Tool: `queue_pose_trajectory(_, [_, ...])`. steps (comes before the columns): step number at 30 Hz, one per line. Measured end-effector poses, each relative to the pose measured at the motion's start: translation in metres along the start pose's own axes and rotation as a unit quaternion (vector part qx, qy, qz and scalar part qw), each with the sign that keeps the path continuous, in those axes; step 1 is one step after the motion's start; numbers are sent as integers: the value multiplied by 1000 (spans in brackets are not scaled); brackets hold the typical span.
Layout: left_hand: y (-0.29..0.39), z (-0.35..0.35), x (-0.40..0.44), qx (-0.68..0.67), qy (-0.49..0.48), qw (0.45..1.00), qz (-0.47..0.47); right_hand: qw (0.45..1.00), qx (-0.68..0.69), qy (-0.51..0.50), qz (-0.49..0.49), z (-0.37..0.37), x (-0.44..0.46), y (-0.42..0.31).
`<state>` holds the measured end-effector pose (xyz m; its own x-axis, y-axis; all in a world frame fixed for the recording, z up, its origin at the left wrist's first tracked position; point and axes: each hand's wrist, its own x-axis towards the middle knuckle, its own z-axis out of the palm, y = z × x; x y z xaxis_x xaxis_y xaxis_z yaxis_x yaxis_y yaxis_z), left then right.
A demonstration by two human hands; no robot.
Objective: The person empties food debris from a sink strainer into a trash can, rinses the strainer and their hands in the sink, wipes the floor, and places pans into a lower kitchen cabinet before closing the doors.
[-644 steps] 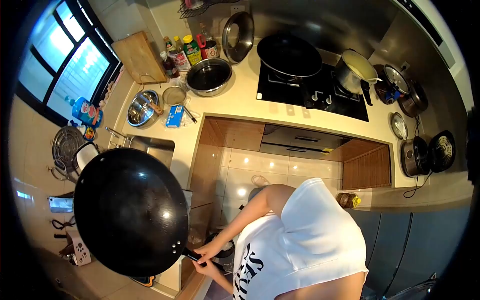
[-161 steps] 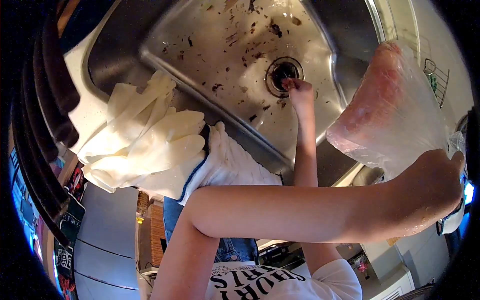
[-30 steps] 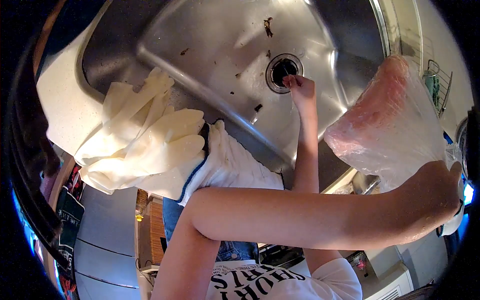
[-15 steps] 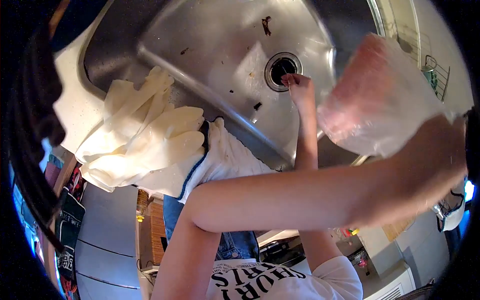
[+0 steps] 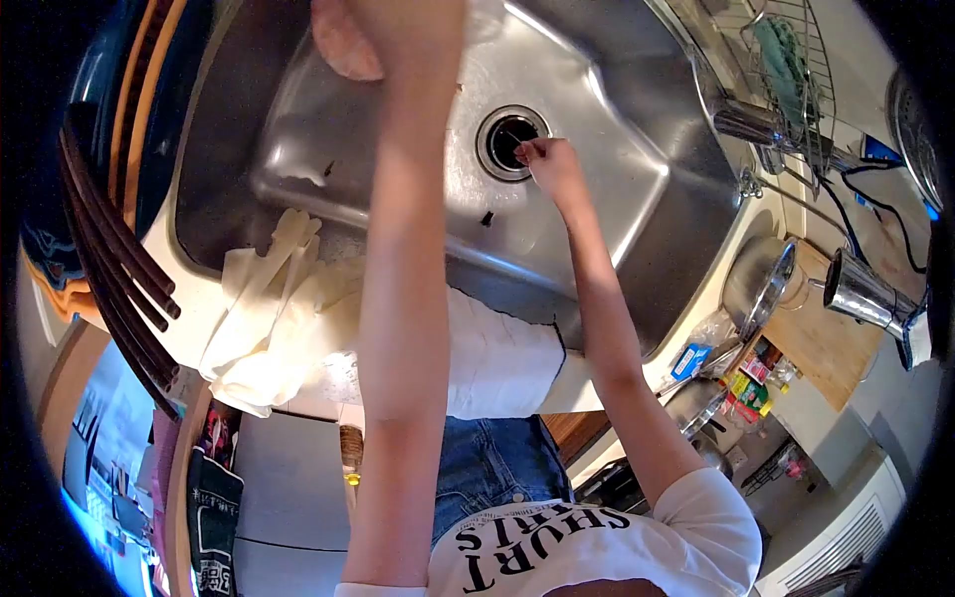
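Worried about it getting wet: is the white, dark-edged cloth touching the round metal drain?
Apart: the head view shows steel sink floor between cloth and drain.

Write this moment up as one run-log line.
right hand: fingers bunched at drain | left hand: blurred, top edge, beside pink item, grip unclear | sink: dark scrap | near rim: pale gloves, white cloth

The wide stainless-steel sink (image 5: 607, 189) is silver-grey, and the limp rubber gloves (image 5: 264, 343) are pale cream. The short-sleeved fabric T-shirt (image 5: 706, 512) is white with black lettering; the denim trousers (image 5: 497, 460) are blue, the folded cloth (image 5: 502, 363) white with dark edging.
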<state>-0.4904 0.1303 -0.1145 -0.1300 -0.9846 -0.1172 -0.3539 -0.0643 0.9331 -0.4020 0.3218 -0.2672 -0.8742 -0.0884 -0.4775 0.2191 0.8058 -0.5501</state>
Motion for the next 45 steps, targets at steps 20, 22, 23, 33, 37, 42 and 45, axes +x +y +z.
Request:
queue_pose_trajectory(20, [-115, 21, 87, -422, -120, 898, -27, 999, 30, 14, -16, 0, -3, -2])
queue_pose_trajectory(22, [-114, 18, 92, -442, -126, 887, -52, 999, 31, 12, -8, -1, -4, -5])
queue_pose_trajectory(23, [-115, 15, 104, -476, -162, 862, -61, 999, 30, 12, -1, -1, -4, -6])
queue_pose_trajectory(33, [-18, -15, 28, -291, -270, 917, -36, 999, -6, 41, 6, -17, -14, -27])
queue_pose_trajectory(37, [7, -20, 17, -294, -277, 915, -16, 998, -21, 62, -5, -27, -25, -48])
queue_pose_trajectory(42, [31, -29, 1, -304, -290, 907, 8, 981, -142, 91, -94, -34, -31, -46])
queue_pose_trajectory(45, [45, -42, -21, -305, -314, 898, 33, 990, -118, 39, -67, -38, -34, -35])
